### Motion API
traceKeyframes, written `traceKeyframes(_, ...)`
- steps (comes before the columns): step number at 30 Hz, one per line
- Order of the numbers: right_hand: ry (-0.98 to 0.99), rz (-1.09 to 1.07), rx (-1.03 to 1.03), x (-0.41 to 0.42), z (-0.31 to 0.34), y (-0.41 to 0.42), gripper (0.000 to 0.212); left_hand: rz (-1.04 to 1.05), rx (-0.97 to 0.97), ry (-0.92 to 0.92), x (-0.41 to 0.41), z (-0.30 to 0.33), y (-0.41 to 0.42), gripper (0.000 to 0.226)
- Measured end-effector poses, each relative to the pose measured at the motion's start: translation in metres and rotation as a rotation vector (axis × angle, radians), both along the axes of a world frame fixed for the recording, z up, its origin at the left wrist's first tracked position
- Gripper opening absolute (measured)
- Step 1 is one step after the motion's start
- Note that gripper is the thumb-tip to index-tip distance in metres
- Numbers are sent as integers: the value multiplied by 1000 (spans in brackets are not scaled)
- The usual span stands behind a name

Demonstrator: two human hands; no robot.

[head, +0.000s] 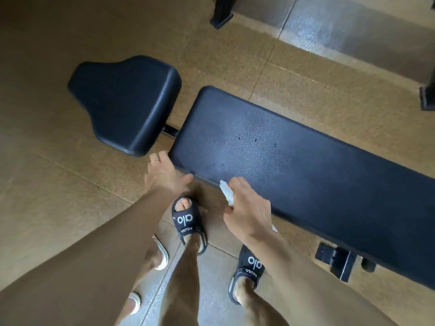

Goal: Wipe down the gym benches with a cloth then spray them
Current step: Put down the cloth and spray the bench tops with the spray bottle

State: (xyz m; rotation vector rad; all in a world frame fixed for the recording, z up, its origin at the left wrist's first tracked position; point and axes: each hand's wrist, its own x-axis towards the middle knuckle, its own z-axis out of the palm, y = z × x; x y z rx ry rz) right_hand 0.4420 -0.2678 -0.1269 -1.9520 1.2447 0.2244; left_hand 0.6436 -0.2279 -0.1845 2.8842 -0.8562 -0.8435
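Observation:
A black padded gym bench runs from the middle to the right edge: a long back pad [294, 165] and a separate seat pad [127, 102] to its left. The long pad shows a dull, speckled patch near its left end. My right hand [249, 208] is closed around a small clear spray bottle [227, 192], whose nozzle points over the pad's near edge. My left hand [164, 172] rests with spread fingers on the near left corner of the long pad. No cloth is in view.
My two feet in black slides [188, 222] stand on the tan tiled floor close to the bench. A black bench foot [336, 257] sticks out at lower right. Black legs of other equipment [221, 17] stand at the top and at the right edge.

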Motion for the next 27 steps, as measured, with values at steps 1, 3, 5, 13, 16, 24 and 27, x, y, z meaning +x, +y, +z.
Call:
traceKeyframes(1, 28, -8, 4, 4, -1, -3, 25, 27, -48, 67, 5, -2, -1, 85)
traceKeyframes(3, 70, -11, 4, 15, -1, -9, 23, 47, -117, 146, 11, -3, -4, 81)
traceKeyframes(5, 73, 21, -5, 32, -1, -15, 25, 19, -122, 182, 21, -4, -7, 73)
traceKeyframes(13, -4, 104, 3, 145, -1, -42, 27, -91, -138, -270, 92, -2, -7, 65)
traceKeyframes(16, -25, 127, 48, 183, 2, -45, 21, -4, -93, -169, 117, -2, -7, 73)
traceKeyframes(24, -63, 207, 76, 242, 12, -40, 26, -6, -96, 22, 149, -2, 12, 68)
traceKeyframes(27, 4, 210, 76, 248, 13, -41, 22, -12, -131, 33, 155, 0, 14, 62)
